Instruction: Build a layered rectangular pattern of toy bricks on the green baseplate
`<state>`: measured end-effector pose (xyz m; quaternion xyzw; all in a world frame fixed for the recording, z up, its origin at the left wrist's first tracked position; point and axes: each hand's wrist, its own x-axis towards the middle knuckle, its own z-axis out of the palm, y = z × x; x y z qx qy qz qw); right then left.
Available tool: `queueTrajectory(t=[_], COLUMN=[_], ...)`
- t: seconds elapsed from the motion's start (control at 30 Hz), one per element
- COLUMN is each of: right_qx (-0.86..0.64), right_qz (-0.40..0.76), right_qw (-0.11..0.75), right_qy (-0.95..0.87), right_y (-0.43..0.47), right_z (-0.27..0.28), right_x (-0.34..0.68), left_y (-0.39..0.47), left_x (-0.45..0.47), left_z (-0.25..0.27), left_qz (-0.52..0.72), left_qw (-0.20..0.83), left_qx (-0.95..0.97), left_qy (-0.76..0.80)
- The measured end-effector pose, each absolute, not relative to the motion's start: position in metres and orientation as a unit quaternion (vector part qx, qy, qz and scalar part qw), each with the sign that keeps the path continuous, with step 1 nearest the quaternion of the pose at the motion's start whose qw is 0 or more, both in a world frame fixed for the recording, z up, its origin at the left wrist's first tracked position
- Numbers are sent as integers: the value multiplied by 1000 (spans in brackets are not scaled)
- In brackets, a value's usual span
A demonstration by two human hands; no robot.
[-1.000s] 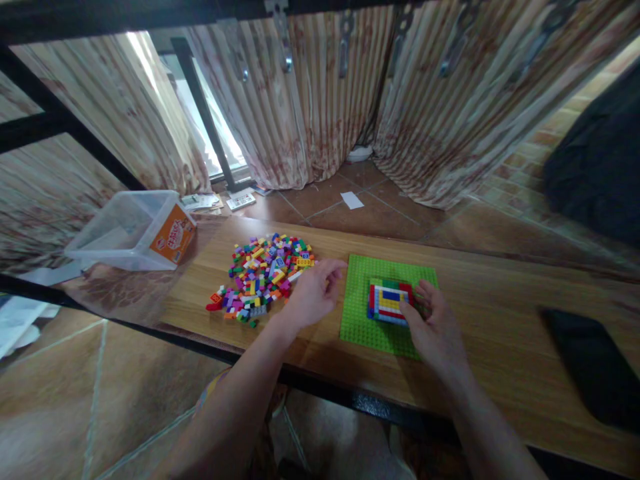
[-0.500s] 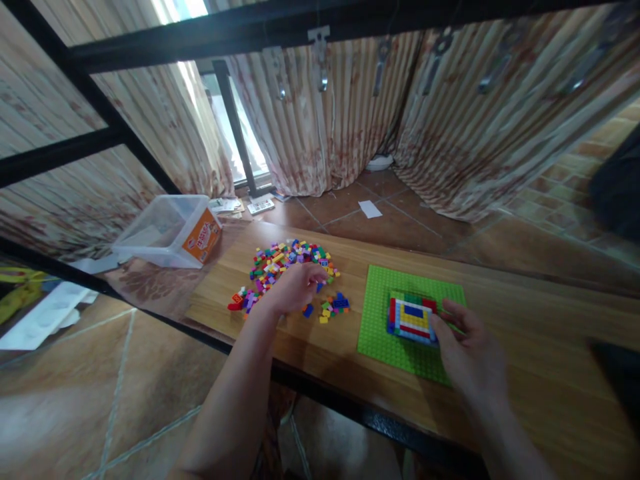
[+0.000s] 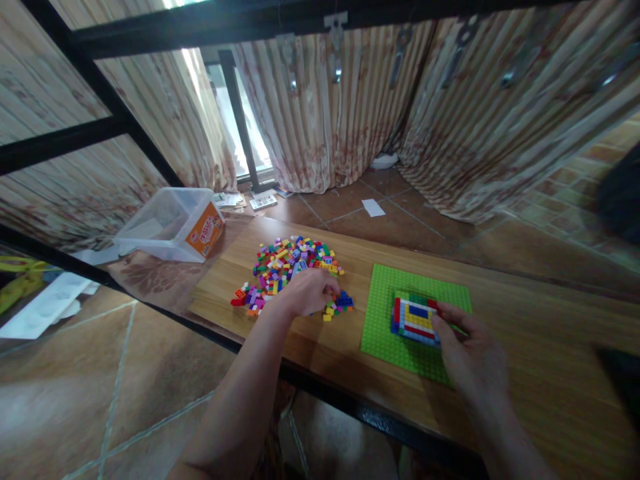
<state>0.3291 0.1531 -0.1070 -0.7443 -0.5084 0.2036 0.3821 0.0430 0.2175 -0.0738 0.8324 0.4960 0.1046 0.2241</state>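
Note:
Over the front edge of a heap of loose toy building bricks [image 3: 275, 267] is my left hand [image 3: 313, 292]. Its fingers are curled together and point down; whatever they may hold is hidden. Close to those fingertips lies a small group of bricks, with dark blue ones [image 3: 344, 300] and yellow ones [image 3: 327, 317]. My right hand [image 3: 470, 340] grips the right side of a layered block of bricks [image 3: 415, 321] between thumb and fingers. Red, white, yellow and blue rows show on its top. The block is over a green studded baseplate [image 3: 383, 333]; whether it is attached I cannot tell.
A clear plastic box [image 3: 167, 223] with an orange label stands beyond the left end of the wooden table [image 3: 320, 347]. A black rail with hanging metal hooks [image 3: 336, 50] crosses above. A dark object [image 3: 620, 373] lies at the far right.
My left hand has shifted from above the heap toward the small brick group and lower. My right hand stays on the brick block. The view has moved slightly.

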Motion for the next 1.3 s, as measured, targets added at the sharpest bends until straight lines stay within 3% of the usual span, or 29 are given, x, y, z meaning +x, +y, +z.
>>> queueTrajectory(t=[0.53,0.9,0.97,1.13,1.3], right_qx=[-737,-715,-712,-644,-536], right_qz=[227,211,183,-10,-2], right_qw=[393,398,395,376,408], right_qy=[-500,-535,-551,-666,-739], right_y=[152,151,150,143,135], right_z=[-106,-110,-107,-96,-98], right_x=[329,331,330,314,280], left_y=[212,213,212,211,212], left_x=[57,26,27,38,37], left_z=[-68,-71,-72,-74,-70], left_qz=[73,158,144,133,149], left_qw=[260,299,307,312,268], left_qx=[835,802,804,819,818], left_qy=[479,493,488,463,487])
